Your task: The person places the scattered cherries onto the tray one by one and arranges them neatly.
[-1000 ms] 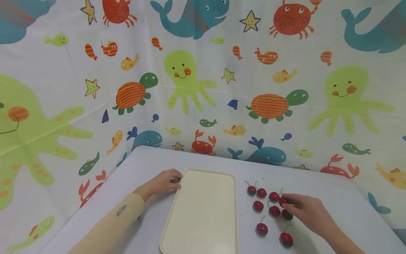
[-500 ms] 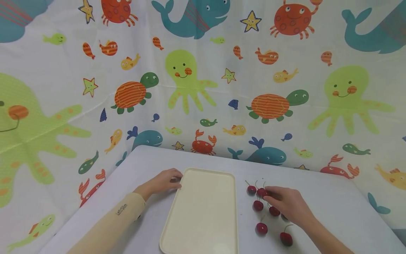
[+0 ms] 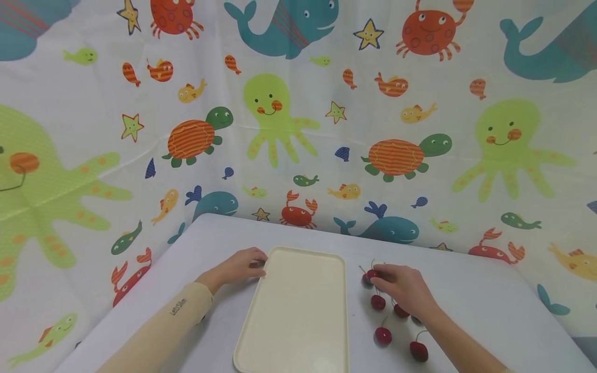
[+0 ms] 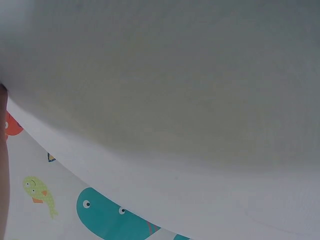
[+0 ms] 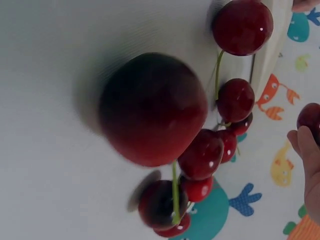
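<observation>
My right hand [image 3: 404,286] pinches a dark red cherry [image 3: 371,274] with a thin stem, just right of the tray. In the right wrist view that held cherry [image 5: 310,120] shows at the fingertips by the right edge. Another cherry [image 3: 366,281] lies behind it, partly covered. Below the hand are several more cherries on the table, among them one cherry [image 3: 378,302] and another cherry [image 3: 418,352] nearest me. My left hand [image 3: 241,268] holds the left rim of the cream tray [image 3: 303,311], which has nothing on it. Its fingers are out of the left wrist view's frame.
The white table [image 3: 489,305] runs back to a curtain [image 3: 298,145] printed with sea animals, which also stands along the left side. In the right wrist view a large cherry [image 5: 152,110] lies close to the camera.
My right hand has carried the pinched cherry leftward and slightly away, from the right of the cherry group toward the tray. My left hand stays at the tray's rim.
</observation>
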`<state>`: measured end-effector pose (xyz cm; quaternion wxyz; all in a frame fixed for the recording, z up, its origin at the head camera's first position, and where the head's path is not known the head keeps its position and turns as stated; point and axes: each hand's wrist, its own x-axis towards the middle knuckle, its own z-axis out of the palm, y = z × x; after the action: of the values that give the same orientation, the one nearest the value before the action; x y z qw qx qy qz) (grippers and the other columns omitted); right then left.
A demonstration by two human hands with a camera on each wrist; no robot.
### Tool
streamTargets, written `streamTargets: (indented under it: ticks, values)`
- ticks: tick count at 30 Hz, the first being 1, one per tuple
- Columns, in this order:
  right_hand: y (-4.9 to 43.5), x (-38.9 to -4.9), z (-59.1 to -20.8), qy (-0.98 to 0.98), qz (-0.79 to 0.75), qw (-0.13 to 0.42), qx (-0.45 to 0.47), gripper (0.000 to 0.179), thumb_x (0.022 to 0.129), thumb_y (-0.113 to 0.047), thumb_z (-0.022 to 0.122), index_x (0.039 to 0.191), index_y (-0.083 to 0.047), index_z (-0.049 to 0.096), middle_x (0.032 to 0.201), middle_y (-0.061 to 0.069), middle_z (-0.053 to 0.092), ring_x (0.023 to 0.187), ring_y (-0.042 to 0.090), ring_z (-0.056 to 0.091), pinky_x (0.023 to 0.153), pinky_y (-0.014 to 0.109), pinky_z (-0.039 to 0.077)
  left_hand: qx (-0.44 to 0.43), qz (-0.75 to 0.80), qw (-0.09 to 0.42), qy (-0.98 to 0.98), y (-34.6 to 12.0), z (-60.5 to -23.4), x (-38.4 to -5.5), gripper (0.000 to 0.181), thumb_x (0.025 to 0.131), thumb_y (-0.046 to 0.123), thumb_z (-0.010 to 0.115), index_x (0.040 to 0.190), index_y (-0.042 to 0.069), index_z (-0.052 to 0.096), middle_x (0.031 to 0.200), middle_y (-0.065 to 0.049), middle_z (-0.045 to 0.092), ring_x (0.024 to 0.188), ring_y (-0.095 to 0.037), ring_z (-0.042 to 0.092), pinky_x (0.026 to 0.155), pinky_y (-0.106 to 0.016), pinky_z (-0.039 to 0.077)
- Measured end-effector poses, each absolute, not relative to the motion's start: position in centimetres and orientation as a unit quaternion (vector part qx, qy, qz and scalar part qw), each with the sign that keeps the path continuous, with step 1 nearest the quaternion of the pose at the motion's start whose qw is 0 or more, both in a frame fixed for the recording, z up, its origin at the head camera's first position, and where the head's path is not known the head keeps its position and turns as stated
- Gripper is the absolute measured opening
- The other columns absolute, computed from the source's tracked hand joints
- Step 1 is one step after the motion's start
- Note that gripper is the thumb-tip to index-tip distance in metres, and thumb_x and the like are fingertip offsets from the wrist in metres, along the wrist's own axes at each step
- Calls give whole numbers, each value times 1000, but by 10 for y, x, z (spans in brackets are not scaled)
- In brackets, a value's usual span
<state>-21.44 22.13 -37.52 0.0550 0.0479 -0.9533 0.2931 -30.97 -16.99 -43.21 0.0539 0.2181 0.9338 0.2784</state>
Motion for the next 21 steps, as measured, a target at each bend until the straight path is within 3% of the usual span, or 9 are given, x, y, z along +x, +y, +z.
streamTargets:
  ticks: [8,14,21]
  values:
    - [199,-230,-380,-945,317,62,38,41,81,-31,69,118,-16,63,109,4,68,97,21,64,79,38,56,208,280,54,936,-170,-432,-309,38,80,24,70,114,11,61,115,-2,59,109,-19,54,96,-39,47]
    - [180,-241,-383,-936,347,48,41,38,81,-30,69,117,-16,64,104,2,69,83,17,65,69,29,58,221,279,51,933,-172,-433,-310,38,81,25,70,114,10,61,116,-2,59,110,-19,54,97,-39,47]
    - [156,-252,-388,-933,346,65,76,35,82,-28,69,113,-14,66,103,1,70,90,17,65,75,30,57,218,284,52,932,-173,-433,-310,36,81,25,70,114,12,61,116,-1,59,110,-18,54,97,-38,47]
